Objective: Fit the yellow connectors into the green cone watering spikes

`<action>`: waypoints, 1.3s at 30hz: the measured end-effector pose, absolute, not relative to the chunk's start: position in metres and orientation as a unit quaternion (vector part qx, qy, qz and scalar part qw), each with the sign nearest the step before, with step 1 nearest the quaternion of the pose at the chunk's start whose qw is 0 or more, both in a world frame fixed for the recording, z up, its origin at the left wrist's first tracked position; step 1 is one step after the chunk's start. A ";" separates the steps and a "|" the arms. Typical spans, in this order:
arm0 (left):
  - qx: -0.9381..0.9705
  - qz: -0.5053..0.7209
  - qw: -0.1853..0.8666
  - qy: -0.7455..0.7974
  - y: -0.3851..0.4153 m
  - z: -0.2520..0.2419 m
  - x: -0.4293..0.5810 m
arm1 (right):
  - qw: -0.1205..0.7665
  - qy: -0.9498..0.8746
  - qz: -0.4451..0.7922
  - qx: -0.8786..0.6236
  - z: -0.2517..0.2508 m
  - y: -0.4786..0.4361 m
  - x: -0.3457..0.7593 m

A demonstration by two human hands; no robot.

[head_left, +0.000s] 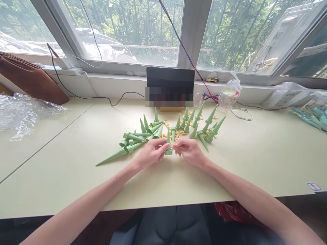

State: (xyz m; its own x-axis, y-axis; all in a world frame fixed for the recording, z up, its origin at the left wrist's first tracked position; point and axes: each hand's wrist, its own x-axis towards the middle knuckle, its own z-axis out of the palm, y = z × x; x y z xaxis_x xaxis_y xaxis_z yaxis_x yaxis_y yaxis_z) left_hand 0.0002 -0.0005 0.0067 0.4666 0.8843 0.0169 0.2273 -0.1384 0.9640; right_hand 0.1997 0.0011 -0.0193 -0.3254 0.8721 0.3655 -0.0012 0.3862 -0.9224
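Observation:
My left hand (154,152) is closed around a green plastic watering spike (168,149), held upright with its tip up and its wide collar down. Close beside it, my right hand (187,151) pinches at the spike's side, where a small yellow valve (172,146) shows between the fingertips; most of it is hidden. Just beyond my hands lies a scatter of small yellow valves (178,134). Loose green spikes (135,137) are piled to the left. On the right stand several green spikes (211,115) with yellow valves on their sides.
A dark screen (170,78) on a small brown stand is at the back by the window. Clear plastic wrap (22,112) and a brown bag (30,76) are at the left. A bagged cup (230,95), cables (211,97) and packets (311,112) lie along the back right.

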 end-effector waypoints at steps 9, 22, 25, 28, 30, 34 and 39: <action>0.695 0.349 0.474 0.414 -0.004 0.008 0.003 | 0.493 -0.668 0.460 -0.316 -0.023 0.004 0.199; 0.570 0.320 0.647 0.393 0.004 -0.001 0.000 | 0.477 -0.695 0.433 -0.319 -0.019 0.001 0.199; 0.649 0.326 0.563 0.395 0.000 0.004 0.001 | 0.476 -0.698 0.430 -0.318 -0.016 0.001 0.200; 0.698 0.342 0.478 0.408 -0.003 0.006 0.003 | 0.474 -0.694 0.435 -0.322 -0.014 0.001 0.200; 0.718 0.361 0.420 0.422 -0.005 0.006 0.005 | 0.477 -0.688 0.441 -0.323 -0.015 0.001 0.201; 0.715 0.366 0.418 0.425 -0.005 0.006 0.006 | 0.480 -0.683 0.445 -0.325 -0.017 0.002 0.200; 0.624 0.333 0.575 0.412 0.000 0.005 0.002 | 0.482 -0.687 0.438 -0.323 -0.019 0.002 0.198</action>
